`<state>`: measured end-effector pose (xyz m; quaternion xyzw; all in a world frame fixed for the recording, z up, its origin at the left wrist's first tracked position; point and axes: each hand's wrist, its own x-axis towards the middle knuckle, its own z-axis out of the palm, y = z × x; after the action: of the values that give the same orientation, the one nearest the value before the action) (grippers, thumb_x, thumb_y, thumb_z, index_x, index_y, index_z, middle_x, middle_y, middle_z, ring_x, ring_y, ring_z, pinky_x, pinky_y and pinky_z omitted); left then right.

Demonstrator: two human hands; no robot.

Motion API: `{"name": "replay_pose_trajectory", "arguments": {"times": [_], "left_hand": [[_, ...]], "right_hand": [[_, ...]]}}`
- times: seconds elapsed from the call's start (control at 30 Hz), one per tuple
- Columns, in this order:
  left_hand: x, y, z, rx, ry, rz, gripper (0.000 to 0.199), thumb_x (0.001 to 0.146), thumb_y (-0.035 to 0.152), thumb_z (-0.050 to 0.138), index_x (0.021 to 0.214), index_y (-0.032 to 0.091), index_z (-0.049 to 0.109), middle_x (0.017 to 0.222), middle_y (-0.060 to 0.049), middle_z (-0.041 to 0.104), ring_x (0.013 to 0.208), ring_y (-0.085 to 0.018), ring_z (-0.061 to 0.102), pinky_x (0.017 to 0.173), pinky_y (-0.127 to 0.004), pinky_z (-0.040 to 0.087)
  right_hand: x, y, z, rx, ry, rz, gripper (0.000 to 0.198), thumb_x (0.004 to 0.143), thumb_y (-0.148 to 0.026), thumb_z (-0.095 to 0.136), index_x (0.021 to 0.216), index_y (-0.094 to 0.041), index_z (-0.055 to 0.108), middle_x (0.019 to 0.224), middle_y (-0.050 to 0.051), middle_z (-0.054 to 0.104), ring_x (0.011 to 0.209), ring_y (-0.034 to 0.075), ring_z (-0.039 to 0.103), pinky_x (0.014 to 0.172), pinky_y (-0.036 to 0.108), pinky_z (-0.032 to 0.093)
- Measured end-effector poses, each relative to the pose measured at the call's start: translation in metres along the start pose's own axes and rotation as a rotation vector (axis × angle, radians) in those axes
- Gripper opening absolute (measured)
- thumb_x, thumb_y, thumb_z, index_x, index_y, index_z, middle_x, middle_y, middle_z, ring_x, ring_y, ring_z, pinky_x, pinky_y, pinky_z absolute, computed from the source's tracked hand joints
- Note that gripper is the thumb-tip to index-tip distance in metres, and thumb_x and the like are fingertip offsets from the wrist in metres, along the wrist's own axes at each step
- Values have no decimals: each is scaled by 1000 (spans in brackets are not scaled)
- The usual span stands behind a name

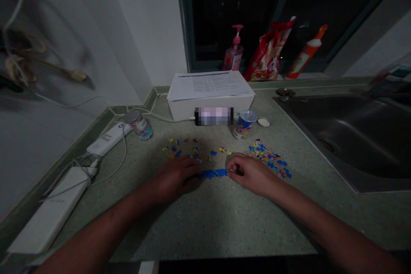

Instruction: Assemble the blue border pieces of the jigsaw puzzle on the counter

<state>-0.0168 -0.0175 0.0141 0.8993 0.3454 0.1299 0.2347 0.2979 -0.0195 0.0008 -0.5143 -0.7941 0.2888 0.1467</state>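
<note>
A short strip of joined blue jigsaw pieces (212, 174), with a thin yellow line across it, lies flat on the counter between my hands. My left hand (176, 175) is closed at the strip's left end, its fingers covering that end. At the other end, my right hand (252, 173) has thumb and forefinger pinched on a small jigsaw piece, mostly hidden by the fingertips. Loose jigsaw pieces (213, 153) are scattered just beyond the strip. A denser pile of blue, yellow and pink pieces (271, 160) lies beyond and right of my right hand.
Behind the pieces stand a phone (214, 116), a blue printed tub (244, 125) and a white box (208, 105). A lidded can (138, 125), power strips (48, 209) and cables are on the left. The sink (353, 137) borders the counter on the right.
</note>
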Motion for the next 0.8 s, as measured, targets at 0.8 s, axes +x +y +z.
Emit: {"name": "replay_pose_trajectory", "arguments": {"times": [0.8], "left_hand": [[2, -17, -8, 209, 56, -281, 22, 105, 26, 56, 103, 26, 77, 105, -8, 76, 100, -29, 68, 94, -46, 54]], "right_hand": [[-2, 3, -11, -41, -44, -52, 14, 92, -9, 73, 89, -22, 75, 89, 1, 71, 78, 17, 65, 75, 31, 45]]}}
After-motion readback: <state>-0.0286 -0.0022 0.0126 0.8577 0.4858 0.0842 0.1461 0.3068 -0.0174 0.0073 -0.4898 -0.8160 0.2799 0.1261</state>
